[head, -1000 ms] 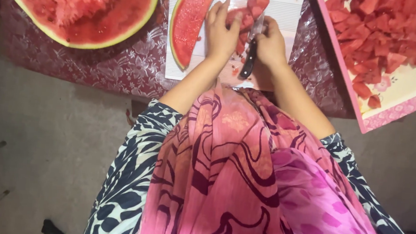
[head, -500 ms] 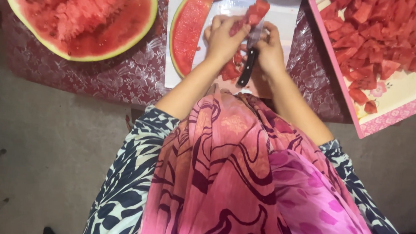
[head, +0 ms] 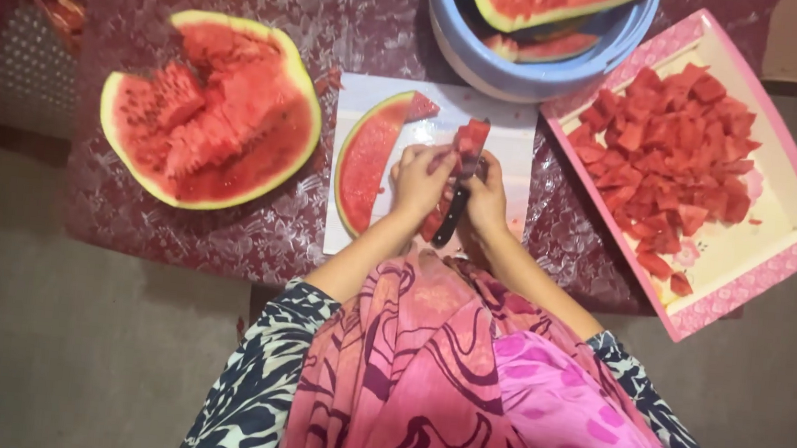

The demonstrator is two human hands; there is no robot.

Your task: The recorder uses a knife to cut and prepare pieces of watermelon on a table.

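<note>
On a white cutting board my left hand grips red watermelon pieces. Pressed against those pieces is my right hand, closed on a black-handled knife whose blade lies along the fruit. A crescent watermelon slice with green rind lies on the board just left of my left hand.
A half watermelon, partly cut out, sits left on the patterned red tablecloth. A pink tray of several watermelon chunks stands right. A blue bowl with rind slices is behind the board. Grey floor lies below the table edge.
The view has pulled back and down, so the bowl and whole tray show. Both hands stay together on the watermelon pieces and knife, lifted slightly off the board.
</note>
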